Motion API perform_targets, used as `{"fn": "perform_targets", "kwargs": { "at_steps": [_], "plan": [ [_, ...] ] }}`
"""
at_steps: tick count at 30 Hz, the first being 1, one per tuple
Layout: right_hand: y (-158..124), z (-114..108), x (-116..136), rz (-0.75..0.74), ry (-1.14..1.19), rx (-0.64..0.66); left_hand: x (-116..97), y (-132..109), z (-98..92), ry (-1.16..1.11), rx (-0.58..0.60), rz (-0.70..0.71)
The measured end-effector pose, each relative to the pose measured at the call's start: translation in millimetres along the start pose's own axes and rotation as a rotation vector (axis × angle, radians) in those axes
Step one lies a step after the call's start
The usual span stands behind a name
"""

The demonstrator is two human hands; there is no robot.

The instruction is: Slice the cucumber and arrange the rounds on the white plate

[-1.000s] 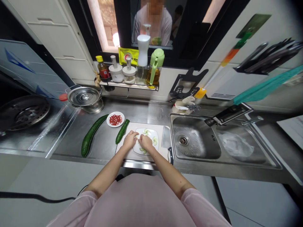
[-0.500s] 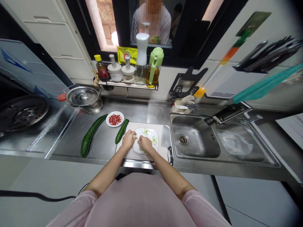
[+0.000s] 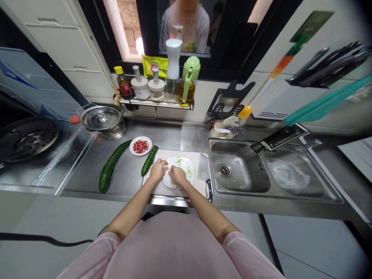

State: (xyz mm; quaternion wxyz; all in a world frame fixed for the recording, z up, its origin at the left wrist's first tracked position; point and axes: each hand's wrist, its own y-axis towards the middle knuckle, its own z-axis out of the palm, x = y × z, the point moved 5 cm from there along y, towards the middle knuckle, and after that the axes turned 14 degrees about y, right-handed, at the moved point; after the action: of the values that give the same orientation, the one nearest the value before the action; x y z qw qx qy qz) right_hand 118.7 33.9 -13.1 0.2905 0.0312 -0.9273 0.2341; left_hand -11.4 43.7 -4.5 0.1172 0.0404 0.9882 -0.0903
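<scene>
Left hand (image 3: 158, 169) and right hand (image 3: 178, 175) meet over the near-left part of the white rounded plate (image 3: 183, 166). The plate holds pale green cucumber slices (image 3: 190, 172) and sits on the white cutting board (image 3: 195, 189) on the steel counter (image 3: 128, 179). Each grip is curled; what it holds cannot be told.

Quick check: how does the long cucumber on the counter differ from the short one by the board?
The long cucumber is far longer than the short cucumber. The long one curves slightly; the short one looks straighter. The long one lies on bare steel left of the chili dish; the short one lies along the board's left edge, near the left hand. Both are dark green, lie flat on a similar slant, untouched.
</scene>
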Motion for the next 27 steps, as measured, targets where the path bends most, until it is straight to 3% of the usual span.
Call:
{"fn": "perform_targets", "kwargs": {
  "at_steps": [6,15,20,27],
  "plan": [
    [-2,-2,1,0.002,0.014,0.011,4,-2,0.8,-0.067,-0.019,-0.02],
    [-6,-15,2,-0.025,0.009,-0.019,17,-7,-11.7,-0.212,-0.16,-0.166],
    [-8,-9,8,-0.108,-0.01,-0.013,10,-8,-9.5,-0.192,-0.135,-0.108],
    [-9,-4,9,-0.089,-0.029,0.016,0,-6,2.3,-0.113,-0.052,-0.032]
  ]
}}
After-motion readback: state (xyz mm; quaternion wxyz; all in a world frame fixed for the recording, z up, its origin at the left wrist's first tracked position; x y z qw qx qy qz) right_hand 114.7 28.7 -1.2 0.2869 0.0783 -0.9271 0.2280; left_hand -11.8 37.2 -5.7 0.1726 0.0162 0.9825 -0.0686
